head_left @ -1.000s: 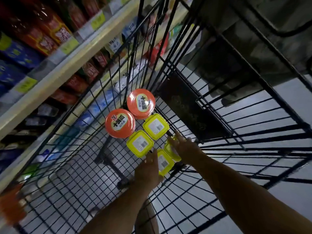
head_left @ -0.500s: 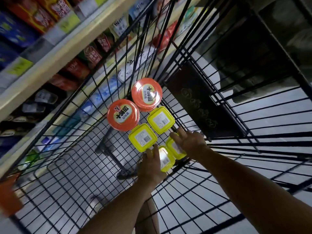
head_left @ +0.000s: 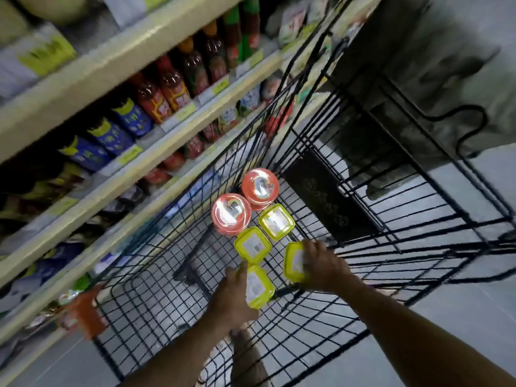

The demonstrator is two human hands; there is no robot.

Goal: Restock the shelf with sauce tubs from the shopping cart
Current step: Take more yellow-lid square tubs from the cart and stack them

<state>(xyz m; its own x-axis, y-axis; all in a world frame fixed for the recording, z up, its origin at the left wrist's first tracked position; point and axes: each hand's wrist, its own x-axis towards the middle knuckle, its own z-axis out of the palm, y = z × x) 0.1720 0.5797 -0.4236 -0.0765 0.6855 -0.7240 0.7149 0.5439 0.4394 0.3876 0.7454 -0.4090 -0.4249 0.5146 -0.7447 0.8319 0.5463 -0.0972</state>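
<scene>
low centre of the frame, inside the cart (head_left: 363, 169): left hand (head_left: 233, 296) grips one yellow tub (head_left: 258, 286), right hand (head_left: 325, 268) another (both tilted) (head_left: 293, 262).

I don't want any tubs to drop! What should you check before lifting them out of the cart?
1. Left hand grips the near yellow tub: ok.
2. Right hand grips the right yellow tub: ok.
3. Lids on both held tubs: ok.
4. Way up out of the cart open: ok.
5. Room on the shelf for them: cannot tell.
6. Cart emptied: not ok; loose yellow tubs and orange tubs lie inside.
</scene>
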